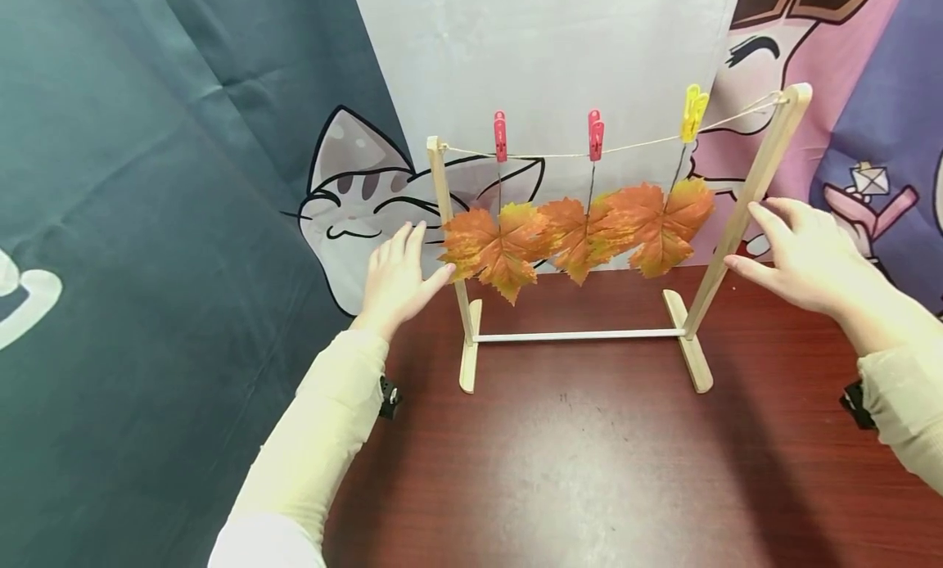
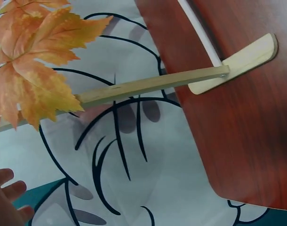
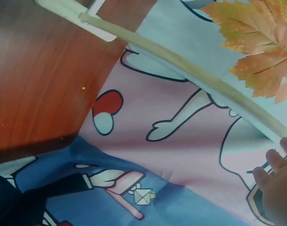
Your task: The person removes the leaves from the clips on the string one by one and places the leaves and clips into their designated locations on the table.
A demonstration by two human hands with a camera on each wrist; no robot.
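- Wooden rack [image 1: 759,179], head view: orange leaves [image 1: 582,232] are hung across it; left hand [image 1: 395,278] and right hand [image 1: 818,257] are held beside it, thumbs spread.
- Left wrist: rack is partly leaf-covered, hand cropped.
- Right wrist: hand is cropped, rack contact unclear.

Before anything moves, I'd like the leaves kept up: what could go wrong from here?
The right grip is right by the right post, though contact is unclear; a bump could shift the rack.

The left grip looks close to the left leaf in the head view, so it might snag the edge.

Each leaf hangs by a thin stem from one clip, so jolting the line might work one loose.
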